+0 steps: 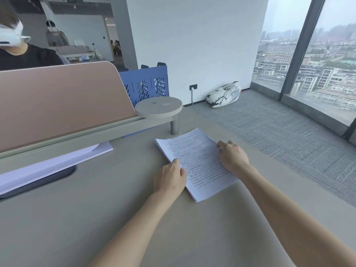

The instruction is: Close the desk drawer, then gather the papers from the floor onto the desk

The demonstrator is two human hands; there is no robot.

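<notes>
A stack of printed papers (pixel 198 160) lies flat on the grey desk (pixel 96 218), near its right edge. My left hand (pixel 169 178) rests on the stack's left edge, fingers loosely curled against it. On the stack's right edge sits my right hand (pixel 234 156), fingers bent down onto the paper. Both hands touch the stack from opposite sides; the stack is not lifted. The desk drawer is out of view. No papers show on the visible carpet.
A pink divider panel (pixel 57 101) runs along the desk's back. White sheets (pixel 57 162) lie under its rail. A round shelf on a post (pixel 159 107) stands behind the papers. A white bag (pixel 224 94) lies on the carpet by the wall. Two people stand beyond the divider.
</notes>
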